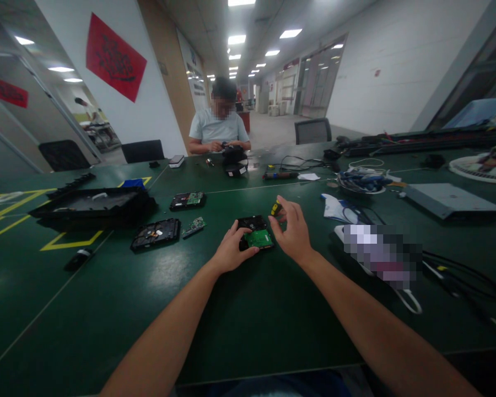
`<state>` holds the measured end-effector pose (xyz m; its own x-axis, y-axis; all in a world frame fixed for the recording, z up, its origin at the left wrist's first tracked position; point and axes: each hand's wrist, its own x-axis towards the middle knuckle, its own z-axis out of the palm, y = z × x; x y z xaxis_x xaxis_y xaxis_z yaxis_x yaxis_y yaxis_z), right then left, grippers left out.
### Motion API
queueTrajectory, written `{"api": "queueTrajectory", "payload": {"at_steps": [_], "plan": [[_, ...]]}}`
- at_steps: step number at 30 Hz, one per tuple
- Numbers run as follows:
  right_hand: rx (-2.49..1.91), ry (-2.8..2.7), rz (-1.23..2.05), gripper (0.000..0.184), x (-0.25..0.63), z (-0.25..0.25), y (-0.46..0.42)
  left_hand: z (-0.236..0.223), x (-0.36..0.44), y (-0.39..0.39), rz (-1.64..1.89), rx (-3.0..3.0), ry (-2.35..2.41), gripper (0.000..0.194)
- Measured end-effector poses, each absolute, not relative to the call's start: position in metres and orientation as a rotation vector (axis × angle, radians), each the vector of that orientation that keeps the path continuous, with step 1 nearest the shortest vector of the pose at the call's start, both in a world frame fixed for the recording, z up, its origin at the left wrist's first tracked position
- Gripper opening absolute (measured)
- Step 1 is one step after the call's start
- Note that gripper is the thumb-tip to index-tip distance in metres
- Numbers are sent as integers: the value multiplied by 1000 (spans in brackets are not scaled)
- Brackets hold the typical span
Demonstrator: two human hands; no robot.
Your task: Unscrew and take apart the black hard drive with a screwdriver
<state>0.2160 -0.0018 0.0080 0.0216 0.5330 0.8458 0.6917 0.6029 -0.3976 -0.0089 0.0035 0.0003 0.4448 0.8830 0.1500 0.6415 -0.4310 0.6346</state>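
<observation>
My left hand grips a hard drive lying flat on the table, thumb at its near edge and fingers over its left side. The drive's green circuit board faces up. Just right of it, my right hand pinches a short yellow-and-black screwdriver by its handle, raised above the table; I cannot make out its shaft. To the left lie a second hard drive, a loose circuit board and, farther back, another drive with its board showing.
A black plastic housing stands at the left. On the right are a white power strip, partly blurred out, cables and a grey metal case. Across the green table a person sits handling a black object.
</observation>
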Motion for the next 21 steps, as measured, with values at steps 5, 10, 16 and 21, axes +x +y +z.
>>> {"api": "queueTrajectory", "payload": {"at_steps": [5, 10, 16, 21], "plan": [[-1052, -1640, -158, 59, 216, 6, 0, 0, -8, 3, 666, 2199, 1272, 59], [-1043, -1633, -173, 60, 217, 5, 1, 1, -8, 3, 666, 2187, 1278, 58], [-1061, -1630, -186, 59, 217, 8, 0, 1, -8, 3, 669, 2189, 1271, 58], [-1057, -1633, -173, 59, 217, 7, 0, 2, -9, 3, 657, 2190, 1272, 59]]}}
